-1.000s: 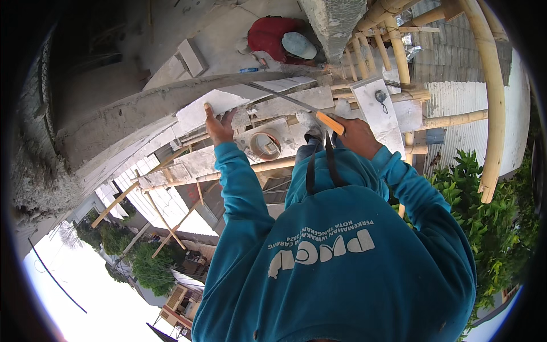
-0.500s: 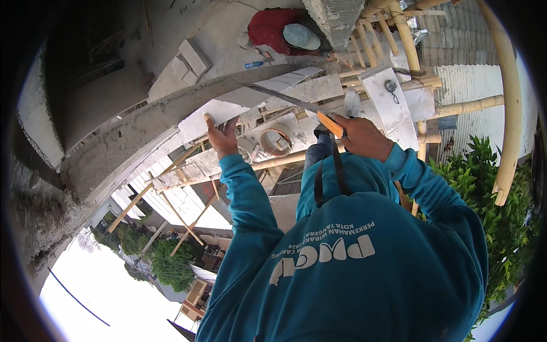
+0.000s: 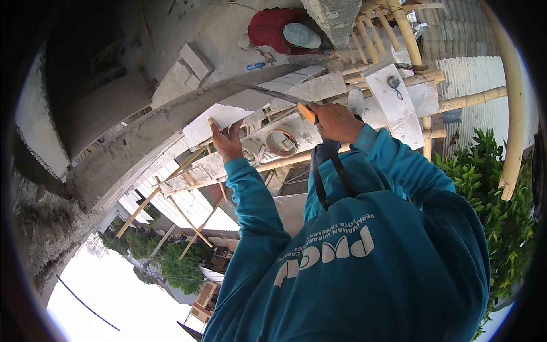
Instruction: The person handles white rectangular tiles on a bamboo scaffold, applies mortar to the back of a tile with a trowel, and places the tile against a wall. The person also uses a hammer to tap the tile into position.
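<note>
White block (image 3: 219, 121), flat and pale with a chalky face, laid on the grey concrete ledge (image 3: 131, 151), steadied by the left hand (image 3: 228, 142) with fingers spread, saw (image 3: 279, 96) with orange handle clamped in the right hand (image 3: 336, 122), blade laid across the block's upper edge.

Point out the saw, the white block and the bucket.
saw (image 3: 270, 94), head view, middle of the blade.
white block (image 3: 208, 121), head view, its flat top face.
bucket (image 3: 282, 142), head view, its round rim.
</note>
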Available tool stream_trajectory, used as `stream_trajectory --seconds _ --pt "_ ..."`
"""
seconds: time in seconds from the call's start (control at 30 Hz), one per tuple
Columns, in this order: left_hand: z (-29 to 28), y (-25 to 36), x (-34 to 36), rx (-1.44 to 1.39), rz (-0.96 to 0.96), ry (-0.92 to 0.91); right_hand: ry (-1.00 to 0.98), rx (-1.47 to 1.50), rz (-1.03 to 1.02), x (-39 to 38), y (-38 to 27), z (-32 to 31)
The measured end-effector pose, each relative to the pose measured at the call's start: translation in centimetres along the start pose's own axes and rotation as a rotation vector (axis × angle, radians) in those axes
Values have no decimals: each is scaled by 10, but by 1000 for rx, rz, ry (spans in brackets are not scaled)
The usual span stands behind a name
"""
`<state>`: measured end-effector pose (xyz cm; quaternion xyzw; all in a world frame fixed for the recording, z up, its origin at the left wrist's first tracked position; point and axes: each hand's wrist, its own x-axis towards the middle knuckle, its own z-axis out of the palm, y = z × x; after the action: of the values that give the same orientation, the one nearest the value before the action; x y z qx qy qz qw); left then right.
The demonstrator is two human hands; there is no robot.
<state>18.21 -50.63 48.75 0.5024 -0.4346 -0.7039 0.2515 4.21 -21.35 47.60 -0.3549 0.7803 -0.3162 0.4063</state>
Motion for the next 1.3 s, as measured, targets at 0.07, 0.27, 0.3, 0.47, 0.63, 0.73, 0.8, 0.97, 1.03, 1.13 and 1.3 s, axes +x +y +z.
stream_trajectory --seconds 0.07,0.27,0.3,0.47,0.63,0.73,0.8,0.97,1.03,1.13,1.3 --pt "0 2 5 -7 -9 -45 31 -23 -9 35 -2 23" --pt "-13 3 9 -40 -15 -1 -40 8 39 -33 1 -21" --pt "-17 2 5 -30 -16 22 -106 19 87 -48 -2 -30" --pt "4 2 6 -32 -11 -5 15 -58 5 31 -2 12" --pt "2 3 5 -62 -36 20 34 -9 -3 6 13 16" --pt "-13 -1 2 -56 -31 64 -69 13 85 -74 30 -19" --pt "-11 0 6 -62 -29 43 -15 6 40 -76 35 -16" --pt "7 3 2 -33 -38 33 29 29 40 10 29 12" --pt "-2 1 -3 -29 -50 15 82 10 -6 -1 42 19" --pt "-15 5 -2 0 -9 7 29 20 26 -67 57 -2" --pt "-2 4 7 -17 18 -31 53 15 40 -48 46 -5"
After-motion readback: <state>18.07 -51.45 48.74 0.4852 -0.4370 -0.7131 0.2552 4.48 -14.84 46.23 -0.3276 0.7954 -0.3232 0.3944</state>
